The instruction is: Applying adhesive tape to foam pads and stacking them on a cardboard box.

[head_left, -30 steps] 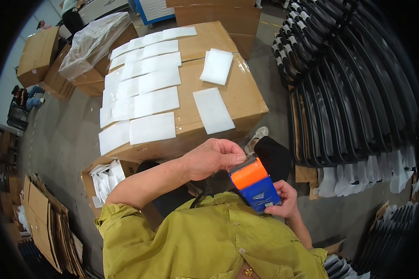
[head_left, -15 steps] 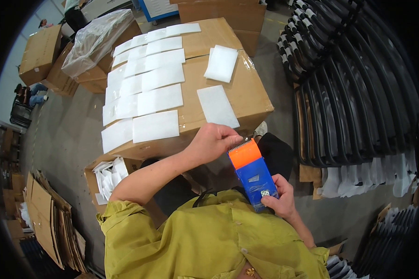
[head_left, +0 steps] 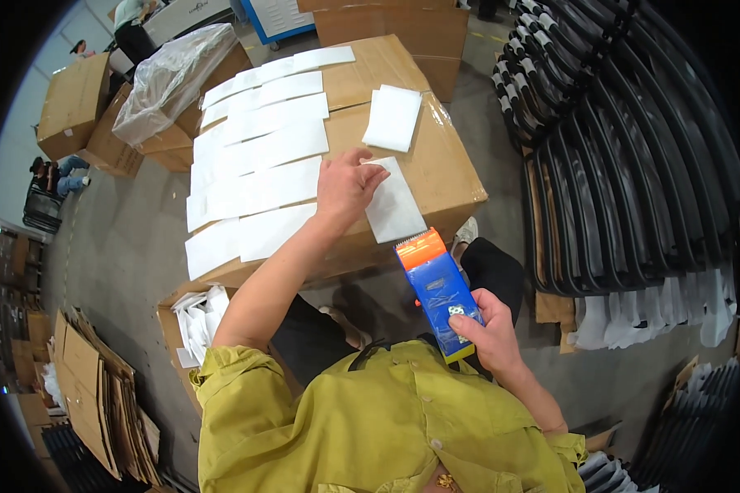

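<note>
Gripping the tape dispenser (head_left: 441,286) just nearside of the lone white sheet (head_left: 397,207): right hand (head_left: 493,337). Left hand (head_left: 345,187) is over that sheet, fingers curled (can't tell if they're pinching anything). I'd keep the toothed edge (head_left: 413,238) steady, tbh.

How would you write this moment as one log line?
left hand: near single white sheet, grip unclear | right hand: holding blue-and-orange toothed tool | cardboard box: white sheets on top
</note>
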The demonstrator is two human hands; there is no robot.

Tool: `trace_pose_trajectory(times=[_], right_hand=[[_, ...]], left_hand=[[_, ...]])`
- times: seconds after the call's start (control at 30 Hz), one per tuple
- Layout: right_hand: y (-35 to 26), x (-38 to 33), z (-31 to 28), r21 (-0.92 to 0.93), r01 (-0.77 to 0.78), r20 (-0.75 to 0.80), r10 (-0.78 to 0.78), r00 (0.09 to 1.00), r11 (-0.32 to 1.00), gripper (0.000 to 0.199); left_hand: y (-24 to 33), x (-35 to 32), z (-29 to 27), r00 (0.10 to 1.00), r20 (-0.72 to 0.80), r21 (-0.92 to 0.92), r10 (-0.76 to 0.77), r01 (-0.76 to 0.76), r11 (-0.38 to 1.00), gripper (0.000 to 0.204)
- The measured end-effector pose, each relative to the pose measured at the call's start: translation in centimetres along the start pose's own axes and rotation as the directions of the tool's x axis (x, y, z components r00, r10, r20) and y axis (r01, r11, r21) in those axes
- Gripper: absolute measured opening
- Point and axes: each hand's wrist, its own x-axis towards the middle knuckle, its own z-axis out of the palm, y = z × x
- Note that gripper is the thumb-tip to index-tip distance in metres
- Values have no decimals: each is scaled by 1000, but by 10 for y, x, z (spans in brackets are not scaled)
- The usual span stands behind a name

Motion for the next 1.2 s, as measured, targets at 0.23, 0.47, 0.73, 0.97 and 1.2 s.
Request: trace_pose_trajectory(times=[0.23, 0.47, 0.73, 0.97, 1.2], right_hand=[[10, 25, 0, 1, -8, 31, 8, 999, 1000, 31], [20, 27, -11, 5, -35, 7, 35, 999, 999, 31], [17, 17, -9, -26, -51, 45, 52, 998, 998, 31], [19, -1, -7, -93, -93, 50, 98, 994, 991, 31], [14, -20, -14, -61, -29, 57, 33, 998, 998, 30]], left_hand=[[-7, -3, 17, 998, 24, 289, -56, 46, 956, 34], [7, -45, -46, 847, 234, -297, -478, 530, 794, 34], [33, -83, -9, 409, 859, -490, -307, 832, -261, 47], [52, -75, 17, 578, 719, -684, -386, 687, -246, 31], [54, -48, -3, 570, 641, -752, -514, 602, -269, 26]])
